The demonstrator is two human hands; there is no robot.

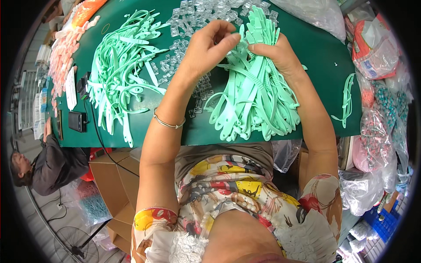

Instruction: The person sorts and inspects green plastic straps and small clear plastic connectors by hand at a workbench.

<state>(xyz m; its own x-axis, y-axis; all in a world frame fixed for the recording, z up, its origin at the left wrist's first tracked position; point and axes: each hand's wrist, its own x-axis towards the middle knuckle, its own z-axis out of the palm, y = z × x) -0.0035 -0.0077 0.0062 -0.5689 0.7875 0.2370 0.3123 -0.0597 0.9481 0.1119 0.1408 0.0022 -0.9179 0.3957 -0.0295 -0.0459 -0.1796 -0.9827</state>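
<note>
A thick bundle of mint-green ribbed rubber straps [258,90] fans out toward the table's near edge. My right hand [280,55] is closed round its upper part, thumb across the front, with strap ends sticking up above the grip. Close by on the left, my left hand [210,48] has curled fingers, thumb and forefinger near the upper strap ends; whether a strap is between them is too small to tell. Another loose heap of mint-green straps [125,65] lies farther left on the green table [320,96].
Small clear plastic clips [197,15] are scattered at the far middle. Pink straps [66,52] lie far left, near a black box [77,121] and cable. A few green straps [347,98] lie at right. Filled plastic bags [372,144] flank the table. A person [57,162] sits at left.
</note>
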